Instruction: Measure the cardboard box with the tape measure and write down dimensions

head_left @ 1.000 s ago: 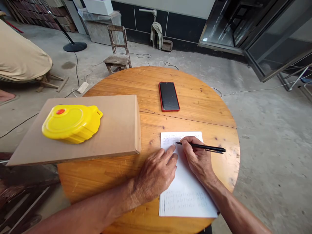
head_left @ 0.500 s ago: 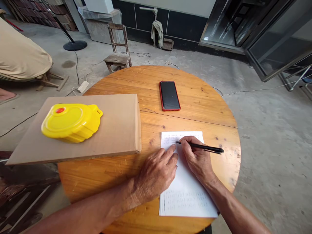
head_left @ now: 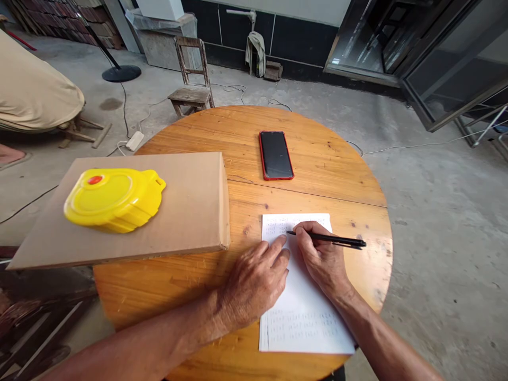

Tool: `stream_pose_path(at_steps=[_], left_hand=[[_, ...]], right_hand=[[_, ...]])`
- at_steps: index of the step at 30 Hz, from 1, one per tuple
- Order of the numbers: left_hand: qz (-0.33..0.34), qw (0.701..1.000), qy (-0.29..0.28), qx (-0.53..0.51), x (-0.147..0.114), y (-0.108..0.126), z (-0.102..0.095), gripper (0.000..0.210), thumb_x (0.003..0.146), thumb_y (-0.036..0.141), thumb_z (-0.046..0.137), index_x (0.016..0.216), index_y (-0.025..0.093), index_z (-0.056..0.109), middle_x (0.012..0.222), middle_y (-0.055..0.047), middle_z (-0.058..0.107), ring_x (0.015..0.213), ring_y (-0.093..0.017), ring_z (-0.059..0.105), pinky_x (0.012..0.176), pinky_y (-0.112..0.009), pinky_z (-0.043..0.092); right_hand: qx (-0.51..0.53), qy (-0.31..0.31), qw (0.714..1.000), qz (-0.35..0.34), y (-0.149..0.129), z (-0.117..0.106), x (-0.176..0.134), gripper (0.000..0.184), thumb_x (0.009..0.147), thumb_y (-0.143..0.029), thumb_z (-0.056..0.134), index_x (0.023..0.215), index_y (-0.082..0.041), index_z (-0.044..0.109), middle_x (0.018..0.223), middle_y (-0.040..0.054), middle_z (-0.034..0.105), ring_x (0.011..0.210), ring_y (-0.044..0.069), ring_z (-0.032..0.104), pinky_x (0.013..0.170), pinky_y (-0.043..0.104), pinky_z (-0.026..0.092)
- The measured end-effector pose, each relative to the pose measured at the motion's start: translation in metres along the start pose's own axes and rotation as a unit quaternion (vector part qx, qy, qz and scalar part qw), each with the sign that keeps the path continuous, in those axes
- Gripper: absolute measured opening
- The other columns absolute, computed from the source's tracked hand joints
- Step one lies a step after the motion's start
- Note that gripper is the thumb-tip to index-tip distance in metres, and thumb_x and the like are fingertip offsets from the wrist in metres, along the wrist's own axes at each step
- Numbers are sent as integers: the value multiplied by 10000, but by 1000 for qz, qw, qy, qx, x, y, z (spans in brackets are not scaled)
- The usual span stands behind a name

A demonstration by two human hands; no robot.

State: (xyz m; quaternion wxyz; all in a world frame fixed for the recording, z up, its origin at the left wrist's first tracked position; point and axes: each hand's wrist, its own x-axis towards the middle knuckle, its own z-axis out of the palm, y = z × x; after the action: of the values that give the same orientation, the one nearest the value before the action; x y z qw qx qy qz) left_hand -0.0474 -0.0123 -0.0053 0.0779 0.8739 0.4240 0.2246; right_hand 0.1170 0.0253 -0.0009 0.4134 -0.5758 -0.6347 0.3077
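A white sheet of paper (head_left: 305, 333) lies on the round wooden table, with rows of small handwriting near its top and bottom. My right hand (head_left: 323, 259) is closed around a black pen (head_left: 335, 239), whose tip meets the paper near the upper rows. The pen's rear end points to the right. My left hand (head_left: 257, 280) rests on the sheet's left side, fingers loosely bent and apart, index finger stretched toward the pen tip. Nothing shows in that hand, though its palm is hidden.
A phone in a red case (head_left: 277, 155) lies beyond the paper on the wooden table (head_left: 329, 185). To the left, a cardboard box (head_left: 194, 206) carries a yellow plastic case with a red button (head_left: 115, 198). A wooden chair (head_left: 192, 95) stands behind the table.
The pen's rear end has shifted very slightly to the right while its tip stays near the same rows. My left hand stays in place.
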Motion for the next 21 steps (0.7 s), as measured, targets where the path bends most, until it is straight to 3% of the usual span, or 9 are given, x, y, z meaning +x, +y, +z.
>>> stream_pose_path(at_steps=[7,15,21], left_hand=[[-1,1000,4,-7,0,0,0,255,908,164,520,1134,102,622,1314,-132,600,973,-259,633,845,-425,577],[1,1000,-7,-11,0,0,0,250,902,164,532,1130,105,616,1334,-132,586,982,-257,628,852,-418,571],[-1,1000,4,-11,0,0,1,240,898,157,528,1114,104,619,1310,-133,603,958,-254,629,834,-421,576]], right_hand=[[12,-2,1000,15,-2,-1,0,163,883,-239,526,747,-190,601,648,-20,585,579,113,511,551,233,424],[144,32,986,84,3,-5,-1,188,893,-358,585,777,-211,604,487,-68,519,410,100,456,427,225,369],[86,9,994,69,2,-4,-1,190,899,-327,555,753,-210,588,491,-66,502,429,103,431,445,236,352]])
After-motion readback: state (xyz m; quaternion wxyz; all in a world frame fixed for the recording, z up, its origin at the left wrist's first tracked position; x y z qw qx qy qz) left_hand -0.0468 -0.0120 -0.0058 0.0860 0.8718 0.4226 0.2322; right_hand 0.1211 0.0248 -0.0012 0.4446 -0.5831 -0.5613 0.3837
